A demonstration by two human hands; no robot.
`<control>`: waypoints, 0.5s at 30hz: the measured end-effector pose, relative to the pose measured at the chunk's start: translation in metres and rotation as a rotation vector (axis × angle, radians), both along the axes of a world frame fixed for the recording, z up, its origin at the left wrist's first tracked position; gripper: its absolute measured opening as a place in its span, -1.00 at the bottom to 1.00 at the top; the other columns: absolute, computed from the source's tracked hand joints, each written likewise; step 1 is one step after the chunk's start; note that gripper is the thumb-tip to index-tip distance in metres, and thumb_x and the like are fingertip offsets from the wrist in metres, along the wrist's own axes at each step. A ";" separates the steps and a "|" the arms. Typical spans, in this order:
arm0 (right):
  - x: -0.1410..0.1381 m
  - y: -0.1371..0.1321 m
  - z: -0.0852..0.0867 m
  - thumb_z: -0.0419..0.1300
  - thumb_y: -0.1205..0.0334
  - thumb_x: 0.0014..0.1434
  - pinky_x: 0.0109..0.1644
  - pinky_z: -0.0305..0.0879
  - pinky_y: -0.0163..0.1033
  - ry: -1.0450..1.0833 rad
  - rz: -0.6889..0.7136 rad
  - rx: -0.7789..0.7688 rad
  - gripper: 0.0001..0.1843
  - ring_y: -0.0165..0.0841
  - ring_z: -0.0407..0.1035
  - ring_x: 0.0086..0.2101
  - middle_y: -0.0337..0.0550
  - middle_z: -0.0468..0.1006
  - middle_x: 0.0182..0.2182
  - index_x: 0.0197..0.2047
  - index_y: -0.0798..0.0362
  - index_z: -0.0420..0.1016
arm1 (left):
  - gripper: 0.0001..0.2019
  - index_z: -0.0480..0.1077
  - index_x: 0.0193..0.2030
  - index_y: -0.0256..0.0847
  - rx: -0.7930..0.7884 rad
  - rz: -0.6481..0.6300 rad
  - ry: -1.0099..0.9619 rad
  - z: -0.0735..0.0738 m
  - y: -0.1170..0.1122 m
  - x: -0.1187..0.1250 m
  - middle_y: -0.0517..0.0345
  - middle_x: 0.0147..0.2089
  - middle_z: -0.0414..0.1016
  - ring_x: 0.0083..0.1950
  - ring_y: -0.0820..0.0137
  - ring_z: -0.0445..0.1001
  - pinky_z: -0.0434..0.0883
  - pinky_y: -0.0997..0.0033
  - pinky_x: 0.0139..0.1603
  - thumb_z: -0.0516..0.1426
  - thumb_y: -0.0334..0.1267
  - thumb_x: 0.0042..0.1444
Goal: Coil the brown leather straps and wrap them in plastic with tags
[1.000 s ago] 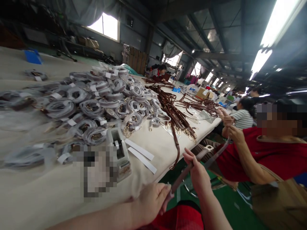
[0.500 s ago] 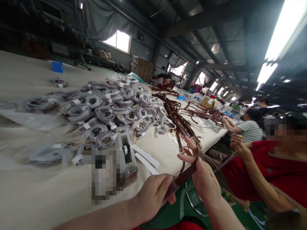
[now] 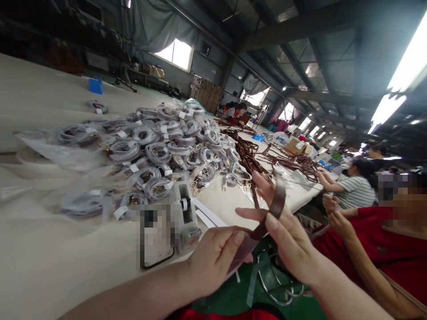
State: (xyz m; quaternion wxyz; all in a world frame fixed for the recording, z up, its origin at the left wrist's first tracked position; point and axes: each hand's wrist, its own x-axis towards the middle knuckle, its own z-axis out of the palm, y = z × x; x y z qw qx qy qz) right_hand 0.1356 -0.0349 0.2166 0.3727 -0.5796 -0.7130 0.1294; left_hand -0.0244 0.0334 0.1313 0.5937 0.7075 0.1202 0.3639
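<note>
A brown leather strap (image 3: pixel 259 230) runs between my two hands at the table's near edge. My left hand (image 3: pixel 218 253) is closed round its lower, wider part, thumb on top, where a clear plastic wrap seems to cover it. My right hand (image 3: pixel 287 231) pinches the strap between thumb and fingers, and the strap loops up over it. The right index and middle fingers stretch out toward the table. Just left of my hands stands a grey tape dispenser (image 3: pixel 187 222), with white paper strips (image 3: pixel 208 213) beside it.
A large heap of coiled, plastic-wrapped straps (image 3: pixel 160 153) covers the middle of the table (image 3: pixel 110 249). Loose brown straps (image 3: pixel 248 155) lie beyond it. At my right sits a person in a red shirt (image 3: pixel 367 240), near another in stripes (image 3: pixel 356 191). A blue holder (image 3: pixel 95 86) stands far left.
My view has turned slightly left. The strap now makes a taller loop over my right hand, and the metal clasp seen by my right fingers is out of sight. My left hand keeps its hold.
</note>
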 end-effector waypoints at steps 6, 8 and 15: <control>-0.016 0.026 -0.010 0.07 0.00 0.35 0.42 -0.10 0.12 0.142 0.103 -0.186 -0.59 -0.08 0.01 0.34 -0.19 0.15 0.38 0.18 -0.15 0.47 | -0.42 0.37 -0.49 -0.23 -0.068 0.023 -0.069 0.003 0.007 -0.005 0.16 -0.58 0.45 -0.54 0.47 0.43 0.33 0.53 -0.41 -0.19 0.06 0.39; -0.007 0.040 -0.007 0.02 -0.05 0.36 0.37 0.04 0.12 0.325 0.038 -0.129 -0.59 -0.08 0.12 0.29 -0.17 0.23 0.34 0.12 -0.14 0.52 | -0.43 0.36 -0.48 -0.22 -0.098 0.011 -0.030 0.002 0.007 -0.003 0.19 -0.62 0.42 -0.58 0.49 0.40 0.31 0.54 -0.45 -0.18 0.08 0.38; -0.003 0.055 0.005 -0.08 -0.06 0.39 0.37 0.04 0.12 0.257 -0.015 -0.057 -0.53 -0.07 0.18 0.25 -0.21 0.27 0.32 -0.04 -0.12 0.63 | -0.44 0.41 -0.43 -0.22 -0.166 0.039 -0.014 0.000 0.014 0.000 0.16 -0.55 0.50 -0.51 0.44 0.48 0.38 0.53 -0.42 -0.17 0.09 0.38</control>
